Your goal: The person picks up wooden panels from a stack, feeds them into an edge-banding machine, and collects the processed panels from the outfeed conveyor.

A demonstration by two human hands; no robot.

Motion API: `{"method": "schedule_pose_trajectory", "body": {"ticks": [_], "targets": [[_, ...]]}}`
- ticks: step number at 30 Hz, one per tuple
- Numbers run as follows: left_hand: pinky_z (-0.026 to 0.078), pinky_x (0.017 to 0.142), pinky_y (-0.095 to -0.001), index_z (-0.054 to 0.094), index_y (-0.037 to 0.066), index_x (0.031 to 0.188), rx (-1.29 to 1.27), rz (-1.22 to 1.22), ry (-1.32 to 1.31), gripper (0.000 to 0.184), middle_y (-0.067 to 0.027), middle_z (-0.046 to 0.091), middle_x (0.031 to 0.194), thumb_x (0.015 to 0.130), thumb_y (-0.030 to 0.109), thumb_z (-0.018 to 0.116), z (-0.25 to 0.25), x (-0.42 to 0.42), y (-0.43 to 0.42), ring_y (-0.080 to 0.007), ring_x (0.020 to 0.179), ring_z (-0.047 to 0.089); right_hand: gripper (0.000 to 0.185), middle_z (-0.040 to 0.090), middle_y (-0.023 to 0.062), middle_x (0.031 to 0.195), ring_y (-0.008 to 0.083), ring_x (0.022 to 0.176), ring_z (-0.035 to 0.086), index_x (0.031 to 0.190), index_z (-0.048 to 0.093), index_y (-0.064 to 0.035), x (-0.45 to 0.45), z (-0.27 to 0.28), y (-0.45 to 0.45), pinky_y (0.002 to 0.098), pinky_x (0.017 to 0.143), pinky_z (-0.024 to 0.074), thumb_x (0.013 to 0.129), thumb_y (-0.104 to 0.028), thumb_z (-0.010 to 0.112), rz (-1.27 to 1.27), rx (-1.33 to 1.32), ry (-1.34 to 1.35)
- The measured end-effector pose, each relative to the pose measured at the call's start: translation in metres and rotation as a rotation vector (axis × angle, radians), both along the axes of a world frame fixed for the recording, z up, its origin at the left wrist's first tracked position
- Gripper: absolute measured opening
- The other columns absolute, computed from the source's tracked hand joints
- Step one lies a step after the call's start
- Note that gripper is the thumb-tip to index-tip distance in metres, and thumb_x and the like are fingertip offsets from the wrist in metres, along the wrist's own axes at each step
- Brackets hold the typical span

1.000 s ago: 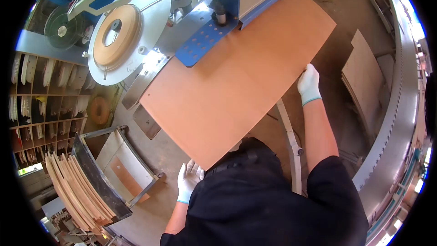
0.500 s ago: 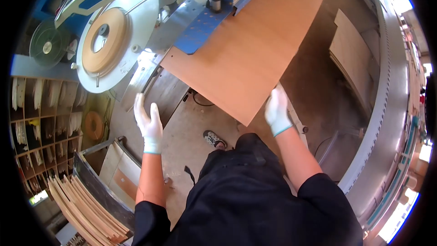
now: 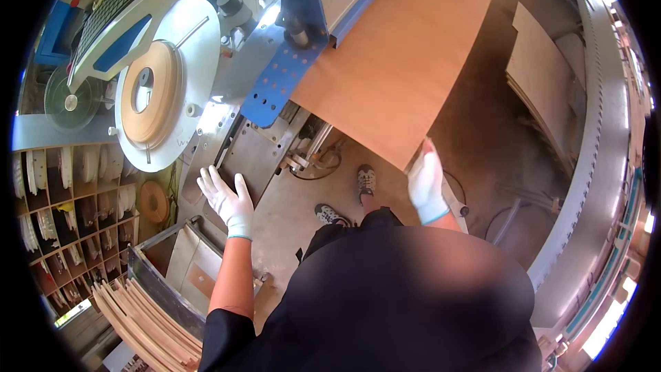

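Observation:
A large orange-brown board [image 3: 399, 55] lies along the machine, its far side under the pale beam and its near corner pointing toward me. White-gloved, my right hand [image 3: 425, 180] is at that near corner with its fingertips against the edge; whether it grips is hard to make out. My left hand [image 3: 227, 201], also gloved, is held above the metal machine bed [image 3: 251, 151] with fingers spread and nothing in it. Between my left hand and the board sits a blue perforated plate [image 3: 272, 86].
A white disc with a roll of edge strip [image 3: 151, 93] stands at the left. Below it are shelves of strips [image 3: 69, 213] and a cart [image 3: 165, 282] beside stacked strips [image 3: 141, 320]. Boards [image 3: 540, 79] lean at the right, near a long metal rail [image 3: 599, 138].
The board has moved away toward the upper right along the machine, uncovering the bed and floor. My left hand has left the board's near corner and opened over the bed; my right hand is nearer that corner.

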State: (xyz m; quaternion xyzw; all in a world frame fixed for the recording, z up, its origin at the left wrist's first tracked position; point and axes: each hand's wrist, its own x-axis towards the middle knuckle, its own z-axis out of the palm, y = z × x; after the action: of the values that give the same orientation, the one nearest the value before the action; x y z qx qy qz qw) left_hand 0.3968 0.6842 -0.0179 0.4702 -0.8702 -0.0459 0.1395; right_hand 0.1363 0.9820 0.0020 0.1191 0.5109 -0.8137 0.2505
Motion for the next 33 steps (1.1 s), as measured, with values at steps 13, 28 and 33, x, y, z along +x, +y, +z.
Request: {"method": "schedule_pose_trajectory", "body": {"ticks": [13, 28, 33], "targets": [[0.021, 0.115, -0.0523, 0.033, -0.001, 0.144, -0.005, 0.036, -0.070, 0.070, -0.0240, 0.026, 0.153, 0.087, 0.030, 0.059, 0.005, -0.008, 0.002, -0.0455, 0.142, 0.019, 0.046, 0.050, 0.0117, 0.138, 0.0283, 0.124, 0.051, 0.137, 0.044, -0.0010, -0.141, -0.012, -0.035, 0.0405, 0.105, 0.0421, 0.103, -0.030, 0.034, -0.193, 0.158, 0.025], [0.024, 0.114, -0.0496, 0.030, 0.002, 0.148, -0.016, 0.038, -0.086, 0.069, -0.0229, 0.031, 0.152, 0.094, 0.042, 0.048, -0.014, -0.003, -0.006, -0.0406, 0.143, 0.023, 0.022, 0.067, 0.0091, 0.089, 0.0186, 0.082, 0.066, 0.105, 0.062, -0.0007, 0.210, -0.092, 0.119, 0.0309, 0.072, 0.0526, 0.091, 0.000, 0.045, 0.426, 0.274, -0.112], [0.026, 0.115, -0.0469, 0.032, 0.005, 0.148, 0.035, 0.035, -0.072, 0.064, -0.0198, 0.028, 0.155, 0.097, 0.042, 0.044, 0.001, -0.004, 0.000, -0.0347, 0.144, 0.023, 0.021, 0.066, 0.0073, 0.090, 0.0150, 0.079, 0.066, 0.102, 0.064, -0.0009, 0.293, -0.068, 0.223, 0.0285, 0.074, 0.0517, 0.092, -0.004, 0.046, 0.441, 0.602, 0.008]]}}
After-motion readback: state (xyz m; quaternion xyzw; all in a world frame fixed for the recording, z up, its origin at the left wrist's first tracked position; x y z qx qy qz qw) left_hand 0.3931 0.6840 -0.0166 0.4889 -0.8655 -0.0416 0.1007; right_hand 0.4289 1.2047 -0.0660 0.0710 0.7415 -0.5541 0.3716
